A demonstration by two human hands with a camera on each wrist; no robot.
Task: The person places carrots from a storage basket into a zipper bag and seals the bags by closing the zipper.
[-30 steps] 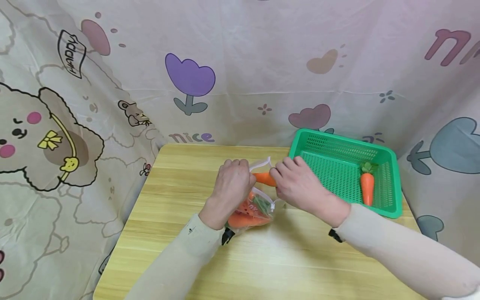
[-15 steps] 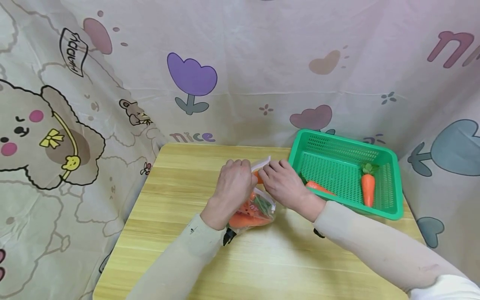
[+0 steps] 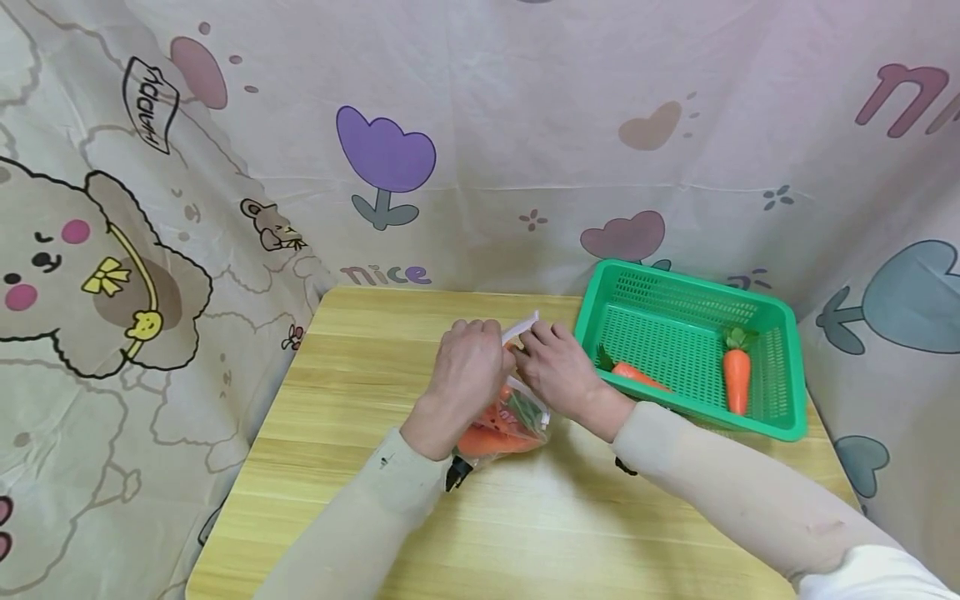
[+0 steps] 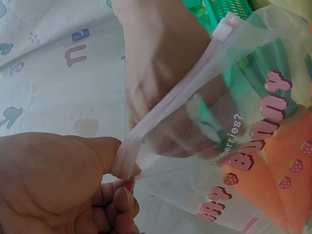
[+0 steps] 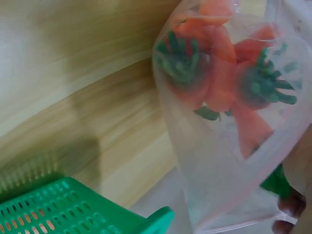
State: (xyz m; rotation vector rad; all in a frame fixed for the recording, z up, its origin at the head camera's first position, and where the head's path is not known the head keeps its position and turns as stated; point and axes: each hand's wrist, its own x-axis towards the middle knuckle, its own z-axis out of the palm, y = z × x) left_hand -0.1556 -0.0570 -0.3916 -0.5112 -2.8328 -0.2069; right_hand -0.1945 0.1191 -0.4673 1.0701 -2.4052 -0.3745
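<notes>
In the head view a clear zip bag (image 3: pixel 498 433) with printed lettering stands on the table, several orange carrots (image 4: pixel 278 165) with green tops inside it. My left hand (image 3: pixel 468 367) pinches the bag's rim by its zip strip, thumb and finger on it in the left wrist view. My right hand (image 3: pixel 555 367) reaches into the bag's mouth with curled fingers. In the right wrist view a green carrot top (image 5: pixel 277 183) shows at its fingers. Most of that carrot is hidden by the hands and bag; an orange bit shows between the hands in the head view.
A green plastic basket (image 3: pixel 793 367) stands at the table's right back, with one carrot (image 3: pixel 737 379) at its right side and another carrot (image 3: pixel 637 375) by its near left wall. A patterned cloth (image 3: pixel 487 150) hangs behind the wooden table (image 3: pixel 360 350).
My right hand has moved left with the carrot, from beside the bag into its mouth. The basket's near-left carrot has come into sight. My left hand keeps its pinch on the rim.
</notes>
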